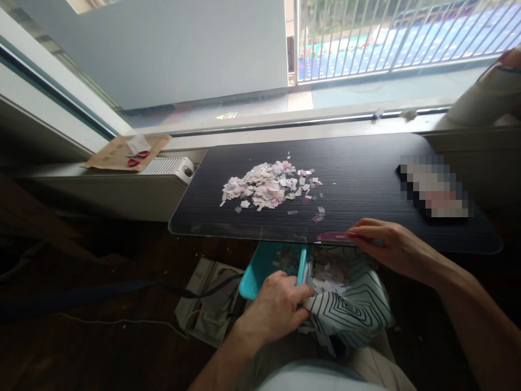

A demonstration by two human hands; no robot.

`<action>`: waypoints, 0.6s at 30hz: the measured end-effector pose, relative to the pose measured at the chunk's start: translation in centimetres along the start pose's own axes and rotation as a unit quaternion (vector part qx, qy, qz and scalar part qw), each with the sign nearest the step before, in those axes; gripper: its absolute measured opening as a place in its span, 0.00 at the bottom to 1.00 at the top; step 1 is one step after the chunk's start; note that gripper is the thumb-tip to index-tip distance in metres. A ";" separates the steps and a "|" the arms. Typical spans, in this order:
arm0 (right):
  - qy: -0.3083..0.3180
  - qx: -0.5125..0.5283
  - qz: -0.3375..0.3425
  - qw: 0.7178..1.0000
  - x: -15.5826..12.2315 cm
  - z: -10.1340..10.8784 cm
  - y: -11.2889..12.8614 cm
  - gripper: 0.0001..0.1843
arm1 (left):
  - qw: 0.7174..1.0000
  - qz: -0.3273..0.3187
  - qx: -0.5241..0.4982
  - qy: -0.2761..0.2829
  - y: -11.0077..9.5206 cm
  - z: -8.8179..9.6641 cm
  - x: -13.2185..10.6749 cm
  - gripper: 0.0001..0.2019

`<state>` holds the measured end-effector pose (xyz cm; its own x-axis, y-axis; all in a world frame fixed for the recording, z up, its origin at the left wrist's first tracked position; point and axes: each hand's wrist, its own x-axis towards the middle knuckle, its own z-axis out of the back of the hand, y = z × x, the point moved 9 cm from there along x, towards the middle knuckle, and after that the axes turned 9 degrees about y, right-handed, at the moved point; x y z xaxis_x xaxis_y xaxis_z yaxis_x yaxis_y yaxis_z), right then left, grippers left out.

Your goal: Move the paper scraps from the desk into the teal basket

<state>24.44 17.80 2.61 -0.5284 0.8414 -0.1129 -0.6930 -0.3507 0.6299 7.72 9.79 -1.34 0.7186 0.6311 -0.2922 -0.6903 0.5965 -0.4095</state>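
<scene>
A loose heap of small white and pink paper scraps [264,184] lies on the dark tabletop [358,184]. My right hand [382,241] is closed at the table's front edge around a thin, flat pink strip-like tool [334,236], whose exact kind I cannot make out. Below that edge, my left hand [280,301] grips where the rim of a turquoise bin [253,279] meets a white bag with black line patterns [352,309]. Paper scraps show inside both the bin and the bag's opening. The left fingertips are partly hidden by the bag's cloth.
A blurred-out, phone-like object [435,190] rests on the table's right side. Red-handled scissors [138,158] lie on a brown paper envelope [122,152] on the left sill, beside a radiator [169,167]. On the floor sits a beige box [207,304] near a cable and strap.
</scene>
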 end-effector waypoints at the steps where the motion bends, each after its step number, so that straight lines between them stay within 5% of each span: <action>1: 0.004 -0.001 0.001 1.000 0.3 -0.1 0.0 0.13 | 1.000 0.000 0.001 0.001 -0.1 0.0 0.0 0.06; 18: 0.021 0.054 -0.050 0.997 0.9 -1.0 -2.7 0.14 | 1.000 -0.006 0.003 0.012 -0.3 -0.2 0.2 0.06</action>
<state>25.30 19.11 0.06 -0.4812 0.8514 -0.2088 -0.6869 -0.2182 0.6933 8.13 9.67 -1.44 0.7285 0.6123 -0.3072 -0.6821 0.6066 -0.4085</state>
